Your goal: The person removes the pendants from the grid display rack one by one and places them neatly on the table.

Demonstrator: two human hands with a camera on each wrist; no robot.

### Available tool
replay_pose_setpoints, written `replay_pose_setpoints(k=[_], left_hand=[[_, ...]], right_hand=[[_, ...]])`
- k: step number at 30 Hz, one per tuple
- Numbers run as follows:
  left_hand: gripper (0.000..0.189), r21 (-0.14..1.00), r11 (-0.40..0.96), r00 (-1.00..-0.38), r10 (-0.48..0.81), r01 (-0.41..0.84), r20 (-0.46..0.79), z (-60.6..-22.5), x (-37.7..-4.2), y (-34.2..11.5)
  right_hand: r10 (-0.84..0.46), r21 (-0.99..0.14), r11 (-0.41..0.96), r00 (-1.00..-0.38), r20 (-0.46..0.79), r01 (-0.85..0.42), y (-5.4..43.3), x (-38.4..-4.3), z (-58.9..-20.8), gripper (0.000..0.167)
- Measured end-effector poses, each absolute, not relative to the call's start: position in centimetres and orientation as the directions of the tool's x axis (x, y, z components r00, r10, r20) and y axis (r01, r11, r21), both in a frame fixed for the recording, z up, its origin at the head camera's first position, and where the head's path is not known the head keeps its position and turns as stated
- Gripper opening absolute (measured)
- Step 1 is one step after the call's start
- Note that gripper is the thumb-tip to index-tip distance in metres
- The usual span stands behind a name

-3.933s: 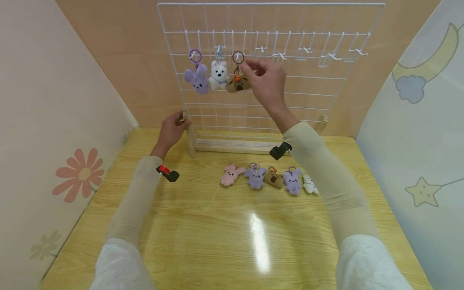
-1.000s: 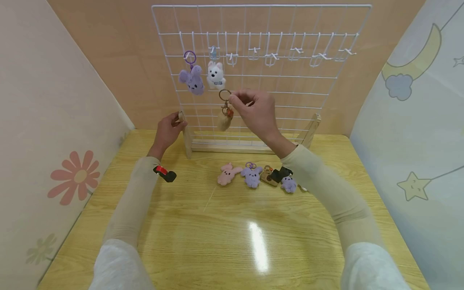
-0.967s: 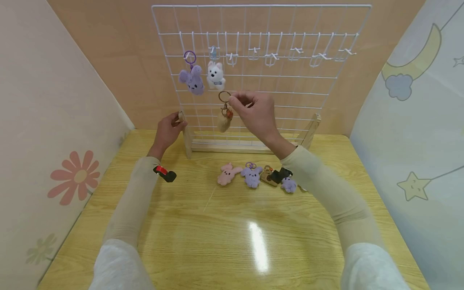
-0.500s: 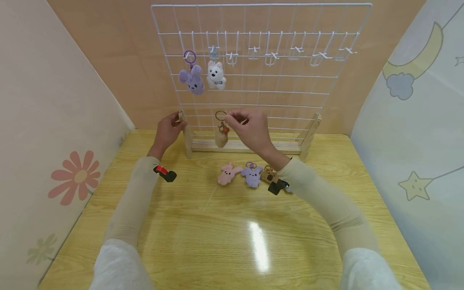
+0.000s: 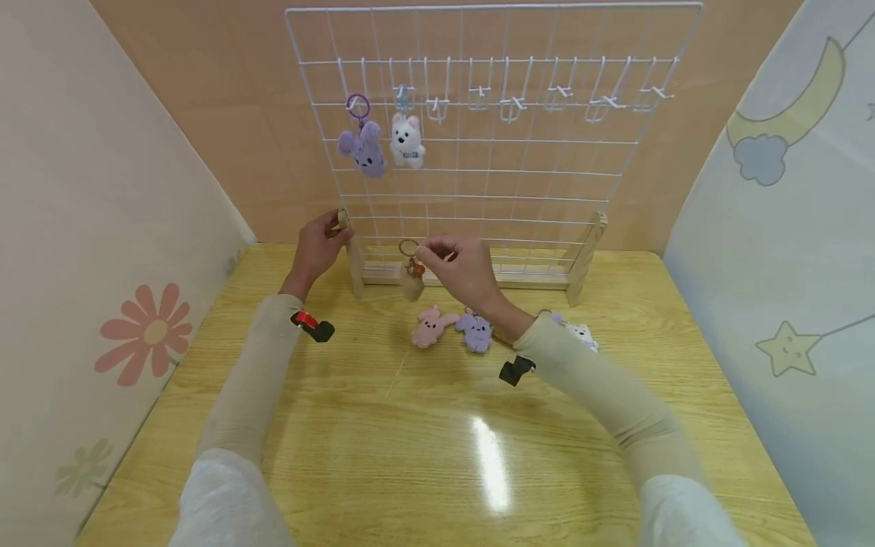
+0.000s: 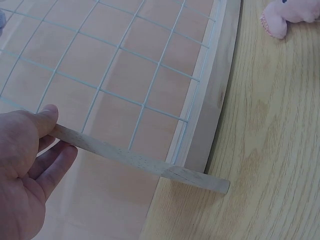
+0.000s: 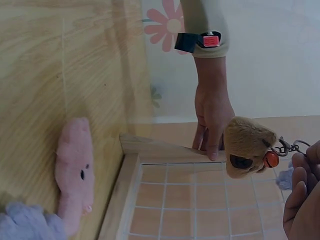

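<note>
My right hand point(image 5: 463, 267) pinches the metal ring of a brown plush keychain point(image 5: 412, 281), which dangles in front of the rack's lower part. In the right wrist view the brown plush point(image 7: 247, 147) shows a dark nose and an orange bell point(image 7: 271, 159). With thumb and fingers, my left hand point(image 5: 320, 245) grips the top of the left wooden leg point(image 6: 115, 151) of the white wire rack point(image 5: 547, 140). On the rack's leftmost hooks hang a purple plush keychain point(image 5: 365, 152) and a white dog plush keychain point(image 5: 408, 140).
Several white hooks point(image 5: 513, 102) line the rack to the right. On the wooden table point(image 5: 383, 456) lie a pink plush point(image 5: 431, 327), a purple plush point(image 5: 475, 332) and a white plush point(image 5: 583, 334); my right forearm partly hides others between them.
Earlier the brown plush keychain was up at the third hook. My right hand has brought it off and down, slightly left, toward the table. My left hand stays on the wooden leg.
</note>
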State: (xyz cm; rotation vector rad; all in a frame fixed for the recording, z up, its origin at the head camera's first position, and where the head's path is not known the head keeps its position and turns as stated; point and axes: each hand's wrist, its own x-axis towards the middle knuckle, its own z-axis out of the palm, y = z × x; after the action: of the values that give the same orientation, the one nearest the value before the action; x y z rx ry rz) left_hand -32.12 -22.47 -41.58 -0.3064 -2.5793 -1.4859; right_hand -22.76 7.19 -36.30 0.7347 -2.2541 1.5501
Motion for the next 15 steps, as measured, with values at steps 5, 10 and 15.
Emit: replay_pose_setpoints(k=[5,10,15], left_hand=[[0.057,0.835,0.49,-0.968,0.101,0.25,0.23,-41.5,-32.1,-22.4],[0.057,0.834,0.493,-0.968,0.1,0.248,0.229,-41.5,-32.0,-22.3],[0.057,0.83,0.496,-0.966,0.101,0.255,0.237,-41.5,-32.0,-22.3]], right_hand=[[-0.259,-0.781,0.301,-0.835,0.485,-0.547,6.8,-22.2,-37.6,0.018],[-0.281,-0.794,0.315,-0.85,0.445,-0.52,6.5,-21.7,-38.8,0.02],[-0.291,-0.81,0.306,-0.86,0.42,-0.5,6.2,-21.1,-40.2,0.019]])
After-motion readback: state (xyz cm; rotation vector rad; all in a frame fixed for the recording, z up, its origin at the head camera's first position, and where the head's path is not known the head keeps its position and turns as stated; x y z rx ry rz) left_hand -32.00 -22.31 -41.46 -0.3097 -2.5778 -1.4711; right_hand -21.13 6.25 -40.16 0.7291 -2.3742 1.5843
